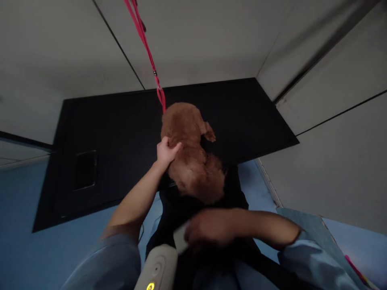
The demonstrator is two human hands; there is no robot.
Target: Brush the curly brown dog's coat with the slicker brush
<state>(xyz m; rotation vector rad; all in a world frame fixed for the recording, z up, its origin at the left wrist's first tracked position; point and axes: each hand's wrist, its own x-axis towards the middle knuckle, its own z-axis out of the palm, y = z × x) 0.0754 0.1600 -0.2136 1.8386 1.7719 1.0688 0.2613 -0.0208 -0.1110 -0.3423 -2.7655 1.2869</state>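
Observation:
A brown, curly-coated dog (193, 161) stands on a black table (121, 133), its rear end toward me at the near edge. A red strap (145, 40) runs down from above to its far end. My left hand (167, 152) rests on the dog's left flank, thumb apart from the other fingers, which are partly hidden in the fur. Nearer my body, my right hand (208, 227) is blurred by motion, its fingers closed round a pale flat object (180, 238). A white device with a yellow light (159, 268) shows below that object.
A dark rectangular object (86, 170) lies on the table's left part. Grey wall panels (211, 36) stand behind and to the right. Blue floor (18, 225) shows at the left, and a pink item (355, 270) lies at the lower right.

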